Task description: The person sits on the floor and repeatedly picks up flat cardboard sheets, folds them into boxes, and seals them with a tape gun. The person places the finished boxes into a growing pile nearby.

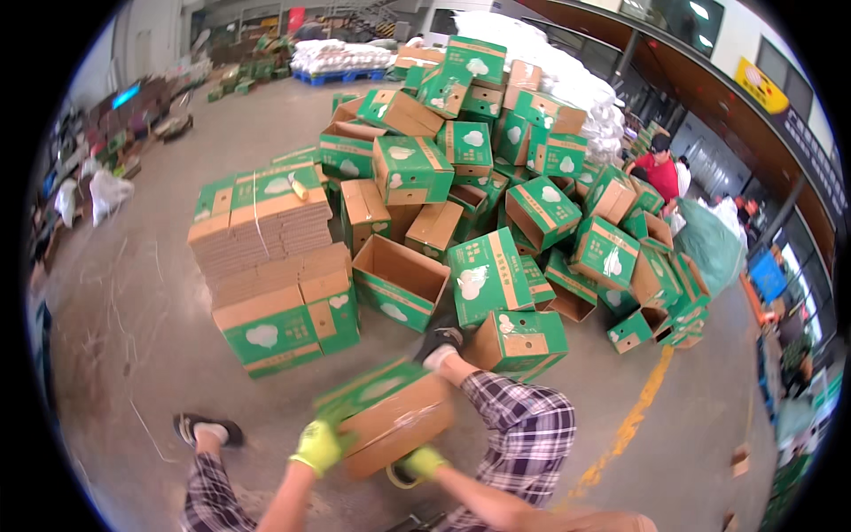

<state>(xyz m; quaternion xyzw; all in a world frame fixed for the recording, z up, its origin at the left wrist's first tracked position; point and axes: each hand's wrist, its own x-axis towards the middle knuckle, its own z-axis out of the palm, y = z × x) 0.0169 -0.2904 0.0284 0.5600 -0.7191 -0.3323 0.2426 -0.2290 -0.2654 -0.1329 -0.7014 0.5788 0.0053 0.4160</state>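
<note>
A green and brown cardboard box (399, 424) is tilted in front of my lap, blurred by motion, with a shiny strip of clear tape along its brown face. My left hand (319, 446), in a yellow-green glove, grips its left edge. Under the box's lower right edge is my right hand (425, 461), gloved alike and partly smeared. Its fingers close on what looks like a roll of tape (403, 481), half hidden by the box.
A bundle of flattened cartons (261, 235) stands by an upright green carton (284, 332) at left. Ahead rises a heap of green boxes (412, 168), several of them open. White sacks (567, 80) are stacked behind. A person in red (658, 173) stands at far right.
</note>
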